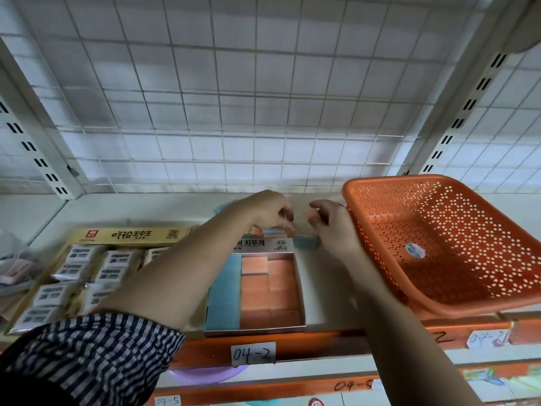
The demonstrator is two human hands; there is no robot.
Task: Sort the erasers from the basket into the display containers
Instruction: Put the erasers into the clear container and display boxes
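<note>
Erasers (269, 288), orange and blue, are ranked in the open display box (254, 329) on the shelf (330, 303). The orange basket (380, 183) is set just right. The left hand (269, 209) and right hand (333, 227) are held curled over the box's back edge; whether anything is gripped cannot be told.

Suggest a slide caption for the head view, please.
Left hand and right hand above the back of the eraser box, beside an orange basket.

Shelf (330, 303): white top, orange front lip.
- Left of left hand (268, 209): yellow box (128, 234) of wrapped white erasers. Plastic bag (14, 259) further left.
- Under both hands: silver box (254, 329) of pink and blue erasers.
- Just under right hand (333, 227): loose blue eraser (306, 241).
- Right of it: orange basket (439, 259), rim beside the hand.
</note>
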